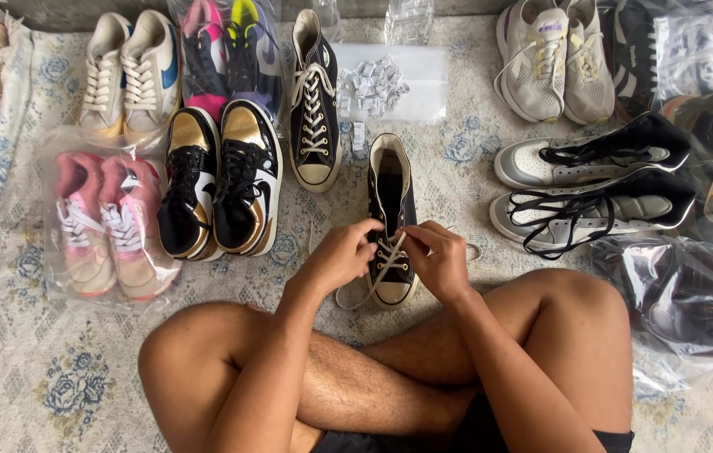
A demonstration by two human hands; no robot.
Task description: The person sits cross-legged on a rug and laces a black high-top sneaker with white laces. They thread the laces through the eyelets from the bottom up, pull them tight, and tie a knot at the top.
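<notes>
Patterned cloth with blue flowers [29, 377] covers the floor, and shoes lie all over it. Close in front of the crossed legs stands a dark high-top [391, 220] with a white toe cap, its toe toward the person. Both hands work at its lower lacing. The left hand [341, 256] is pinched shut on a cream lace [379, 270], which runs slantwise over the toe. The right hand [438, 260] grips the lace too, its fingertips at the eyelets. The two hands nearly touch above the shoe.

Its mate [314, 105], already laced, lies just up and left of it. Left of that sits a black, white and gold pair [220, 180], then a pink pair in a clear bag [104, 222]. Above those lie a cream pair [130, 71] and a bright pink and yellow pair in plastic [226, 50]. A clear bag of small white packets [377, 80] lies beyond the high-top. On the right lie a white pair [553, 59], a grey and black pair with loose black laces [591, 184], and more bagged shoes [692, 294] at the edge.
</notes>
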